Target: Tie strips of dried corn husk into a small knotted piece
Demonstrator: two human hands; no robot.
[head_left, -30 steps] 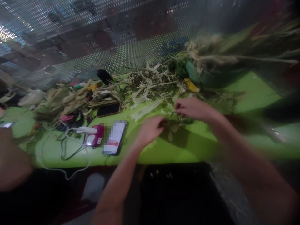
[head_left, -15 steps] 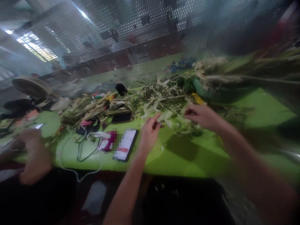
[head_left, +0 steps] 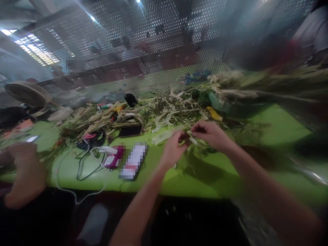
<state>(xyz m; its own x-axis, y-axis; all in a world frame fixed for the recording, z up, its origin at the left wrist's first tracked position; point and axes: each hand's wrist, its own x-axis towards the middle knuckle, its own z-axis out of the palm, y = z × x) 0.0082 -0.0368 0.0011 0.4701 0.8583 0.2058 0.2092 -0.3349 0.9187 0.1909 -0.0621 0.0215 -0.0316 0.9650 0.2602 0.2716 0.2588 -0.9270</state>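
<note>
My left hand [head_left: 175,148] is closed, its thumb and fingers pinching a pale green leaf strip [head_left: 162,137], like a husk, that stretches out to the left. Right beside it, my right hand [head_left: 210,134] is also pinched shut, with its fingertips against a small pale leafy piece [head_left: 192,139] between the two hands. Blur hides exactly where the fingers meet it. Behind the hands lies a heap of dry, pale leaves and stems [head_left: 176,102] on the bright green table [head_left: 151,189].
Left of my hands lie a lit phone [head_left: 133,162], a dark phone [head_left: 130,131] and a magenta device [head_left: 114,159] with cables. A green basket [head_left: 222,102] and a yellow object [head_left: 214,113] stand behind my right hand. Another person's arm [head_left: 27,171] rests at the left.
My hands have come together: the left moved right, and the right moved slightly left and down. The pale strip now shows stretched out left of my left hand. The view shifted a little.
</note>
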